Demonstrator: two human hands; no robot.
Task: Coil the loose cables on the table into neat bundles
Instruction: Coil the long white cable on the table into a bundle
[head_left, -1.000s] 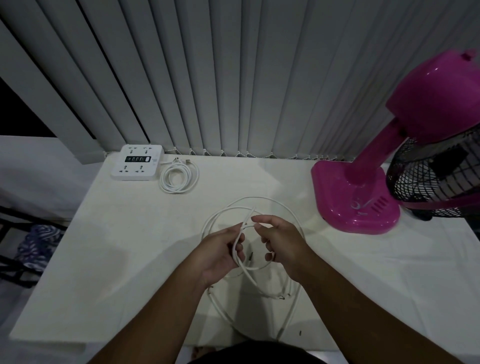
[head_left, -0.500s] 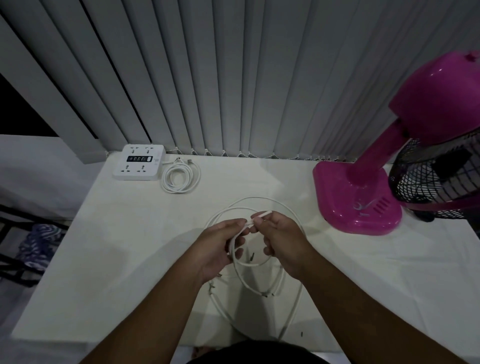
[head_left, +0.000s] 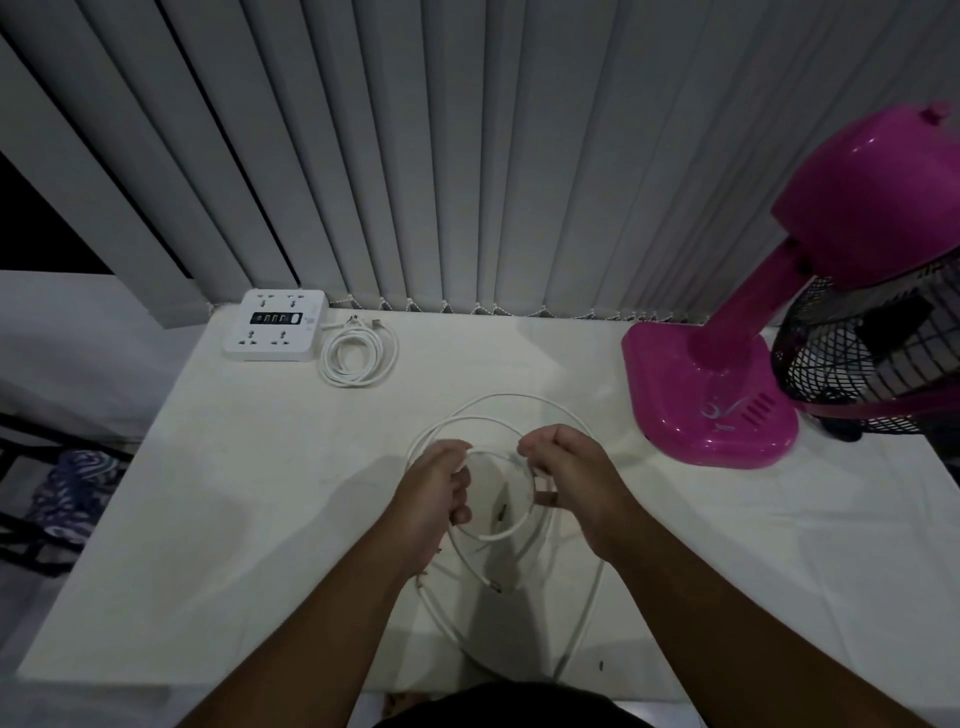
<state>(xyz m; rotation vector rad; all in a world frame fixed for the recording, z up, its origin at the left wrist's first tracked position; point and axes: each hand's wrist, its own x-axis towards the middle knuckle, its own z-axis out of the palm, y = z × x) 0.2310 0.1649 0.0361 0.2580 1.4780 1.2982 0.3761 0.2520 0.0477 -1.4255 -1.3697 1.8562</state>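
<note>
A long loose white cable (head_left: 511, 397) lies in wide loops on the white table (head_left: 249, 467) in front of me. My left hand (head_left: 434, 493) and my right hand (head_left: 574, 478) are both closed on it and hold a small loop stretched between them above the tabletop. More of the cable trails down toward the table's near edge. At the back left lies a second white cable (head_left: 358, 356), coiled into a small bundle.
A white power strip (head_left: 275, 332) sits at the back left beside the coiled cable. A pink fan (head_left: 727, 400) with a black grille stands at the right. Vertical blinds hang behind the table. A dark rack with patterned cloth is off the left edge.
My hands have drawn apart, right hand moving right, opening the held cable into a wider loop between them.
</note>
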